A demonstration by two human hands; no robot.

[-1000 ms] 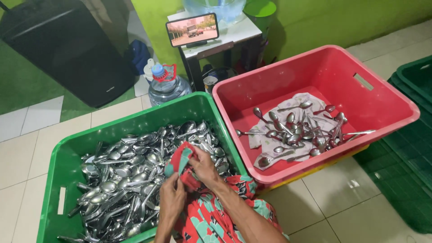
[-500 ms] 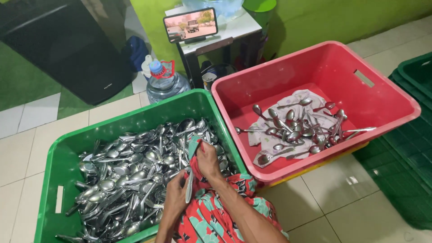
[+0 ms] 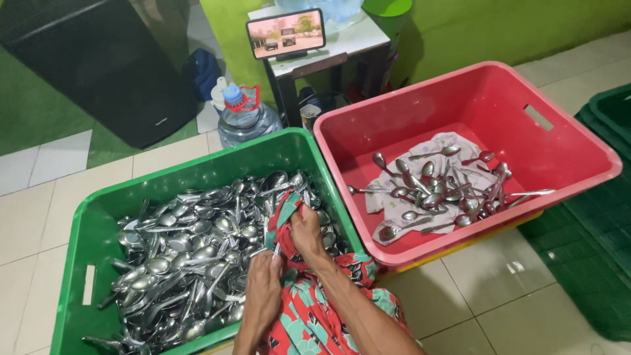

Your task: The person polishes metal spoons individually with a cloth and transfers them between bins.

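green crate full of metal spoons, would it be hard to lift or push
The green plastic crate is heaped nearly to its rim with metal spoons, so it is probably heavy. Pushed on the smooth tiled floor it might slide; loose spoons would likely shift and rattle.

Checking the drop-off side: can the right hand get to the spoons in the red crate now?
Probably yes: the red crate is open-topped beside the right hand, though it grips the patterned cloth.

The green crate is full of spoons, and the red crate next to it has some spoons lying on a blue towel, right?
Nearly. In the head view the green crate is full of spoons, and the red crate beside it holds spoons too, but the cloth under them is white with a faint pattern, not blue.
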